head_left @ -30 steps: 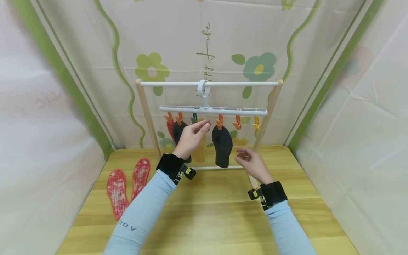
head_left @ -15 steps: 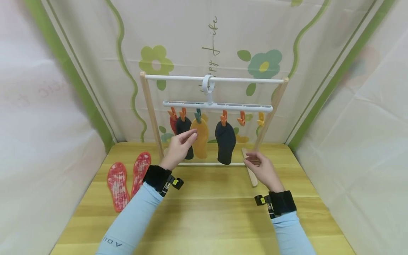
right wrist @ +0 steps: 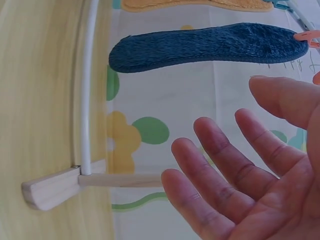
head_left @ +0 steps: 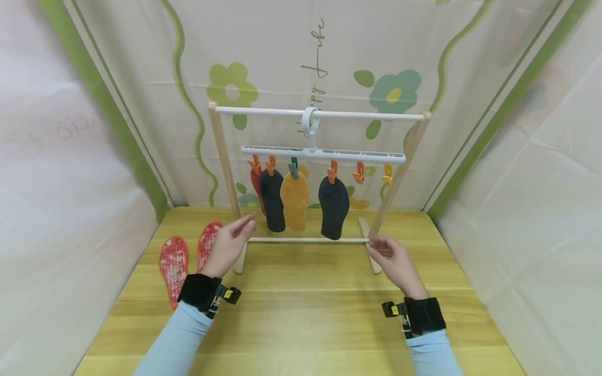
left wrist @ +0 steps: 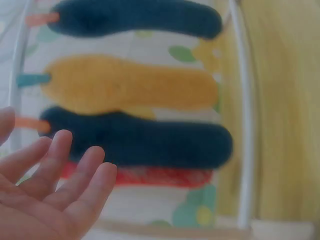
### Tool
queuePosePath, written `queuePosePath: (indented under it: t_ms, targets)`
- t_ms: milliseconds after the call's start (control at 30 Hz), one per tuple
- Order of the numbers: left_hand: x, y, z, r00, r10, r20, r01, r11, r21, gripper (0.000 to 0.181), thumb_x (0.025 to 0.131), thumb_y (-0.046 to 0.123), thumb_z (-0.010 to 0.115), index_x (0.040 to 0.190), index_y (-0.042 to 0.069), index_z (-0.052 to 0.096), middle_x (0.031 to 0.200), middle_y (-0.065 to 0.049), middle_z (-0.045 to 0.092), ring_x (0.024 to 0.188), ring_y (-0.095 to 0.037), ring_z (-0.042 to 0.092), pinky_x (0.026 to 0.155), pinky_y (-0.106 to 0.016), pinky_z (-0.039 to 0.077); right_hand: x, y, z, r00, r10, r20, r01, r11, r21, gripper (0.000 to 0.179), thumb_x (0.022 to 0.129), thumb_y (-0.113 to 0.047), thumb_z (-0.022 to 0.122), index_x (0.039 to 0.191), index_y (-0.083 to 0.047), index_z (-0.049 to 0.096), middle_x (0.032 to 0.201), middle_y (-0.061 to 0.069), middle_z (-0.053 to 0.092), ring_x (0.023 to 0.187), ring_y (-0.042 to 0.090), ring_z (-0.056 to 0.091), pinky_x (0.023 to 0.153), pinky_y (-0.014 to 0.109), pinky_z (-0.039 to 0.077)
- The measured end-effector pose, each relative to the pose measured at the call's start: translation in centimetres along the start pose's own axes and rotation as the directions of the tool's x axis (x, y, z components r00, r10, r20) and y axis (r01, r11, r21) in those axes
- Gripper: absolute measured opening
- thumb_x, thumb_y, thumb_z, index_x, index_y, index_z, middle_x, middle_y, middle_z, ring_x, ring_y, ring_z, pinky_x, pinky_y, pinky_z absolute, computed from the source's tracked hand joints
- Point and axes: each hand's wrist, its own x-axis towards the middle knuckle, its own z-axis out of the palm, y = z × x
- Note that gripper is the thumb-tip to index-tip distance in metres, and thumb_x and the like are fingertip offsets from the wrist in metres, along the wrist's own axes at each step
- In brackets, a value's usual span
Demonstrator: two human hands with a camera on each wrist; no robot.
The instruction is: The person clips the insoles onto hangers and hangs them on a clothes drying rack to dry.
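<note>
A white clip hanger hangs from the rack's top bar. Clothespins on it hold a red insole, a dark insole, a yellow insole and another dark insole. An orange clothespin and a yellow clothespin hang at the right with nothing in them. My left hand, fingers loosely bent and holding nothing, overlaps one of two red-and-white insoles on the table. Beside the rack's right foot, my right hand holds nothing, its fingers relaxed.
The rack's wooden posts stand at either side, with a white lower bar between them near the table. A printed fabric curtain closes off the back and sides.
My left hand has moved left and down, away from the hanging insoles, toward the insoles on the table. My right hand has shifted slightly right and down in view. The view itself has shifted a little.
</note>
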Motion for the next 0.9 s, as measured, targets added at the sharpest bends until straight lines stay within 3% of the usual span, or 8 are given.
queuePosePath:
  t_ms: [200,367,633,767,900]
  targets:
    - [-1.6,-2.2,-2.0,0.996,-0.048,-0.075,0.05,0.998,0.028,0.051,0.103,0.036,0.054,0.142,0.002,0.053,0.129,-0.021,0.062,0.117,-0.034,0.06,0.088,-0.021,0.052,-0.9,1.0,0.0,1.0,0.011,0.006,-0.011,1.0,-0.02,0.037,0.099,-0.029,0.064,0.128,-0.007,0.061,0.117,0.013,0.065,0.109,0.031,0.061,0.093,0.05,0.05]
    - [-3.0,-3.6,-3.6,0.987,-0.123,-0.102,0.127,0.991,0.042,0.055,0.103,0.038,0.052,0.144,0.002,0.049,0.135,-0.021,0.058,0.119,-0.033,0.058,0.088,-0.017,0.051,-1.5,1.6,0.1,1.0,0.021,0.01,-0.021,0.999,-0.035,0.037,0.099,-0.028,0.064,0.128,-0.005,0.061,0.116,0.014,0.066,0.107,0.032,0.063,0.091,0.049,0.051]
    - [-5.4,-6.1,-7.0,0.947,-0.261,-0.189,0.299,0.929,0.215,0.064,0.101,0.053,0.047,0.146,0.008,0.049,0.144,-0.017,0.051,0.127,-0.033,0.051,0.1,-0.046,0.046,-2.3,2.4,0.6,0.998,0.065,0.028,-0.063,0.997,-0.054,0.033,0.099,-0.027,0.064,0.126,-0.007,0.062,0.114,0.012,0.067,0.102,0.03,0.065,0.086,0.048,0.054]
    - [-6.4,-7.4,-8.8,0.931,-0.303,-0.205,0.347,0.908,0.234,0.062,0.103,0.049,0.044,0.147,0.005,0.047,0.141,-0.022,0.052,0.121,-0.036,0.055,0.091,-0.037,0.052,-2.8,2.8,0.8,0.995,0.098,0.035,-0.096,0.994,-0.06,0.034,0.099,-0.029,0.064,0.125,-0.007,0.063,0.114,0.012,0.067,0.102,0.03,0.065,0.085,0.046,0.054]
    - [-7.0,-8.4,-10.3,0.907,-0.348,-0.237,0.401,0.884,0.239,0.063,0.104,0.049,0.042,0.147,0.004,0.046,0.138,-0.025,0.053,0.122,-0.039,0.054,0.093,-0.042,0.051,-3.3,3.4,1.1,0.991,0.126,0.036,-0.124,0.991,-0.059,0.034,0.099,-0.028,0.063,0.125,-0.005,0.063,0.114,0.013,0.066,0.103,0.03,0.064,0.083,0.043,0.055]
